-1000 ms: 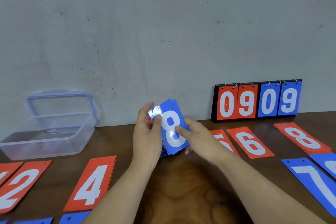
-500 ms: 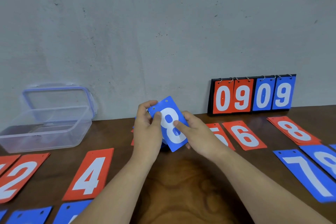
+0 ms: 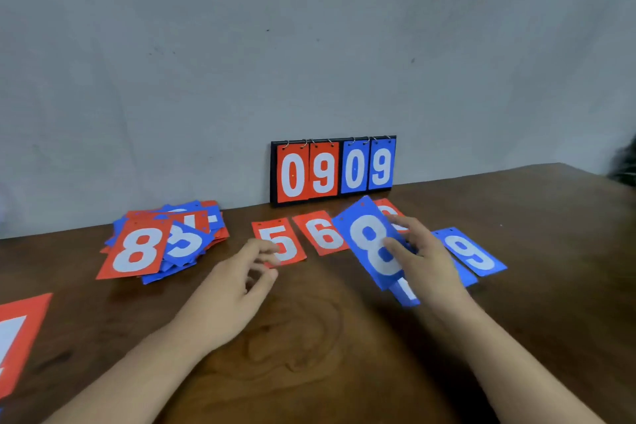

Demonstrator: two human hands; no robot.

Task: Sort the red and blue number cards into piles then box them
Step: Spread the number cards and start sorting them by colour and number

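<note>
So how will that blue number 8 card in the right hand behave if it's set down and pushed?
Probably stiff: the blue number 8 card looks flat though the right hand grips only one side. Likely light, as a few fingers carry it. On the smooth wooden table it would probably slide easily and, lying flat, be fiddly to lift.

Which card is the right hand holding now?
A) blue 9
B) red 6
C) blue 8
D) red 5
C: the right hand pinches the blue 8 card, with its thumb on the card's face.
</note>
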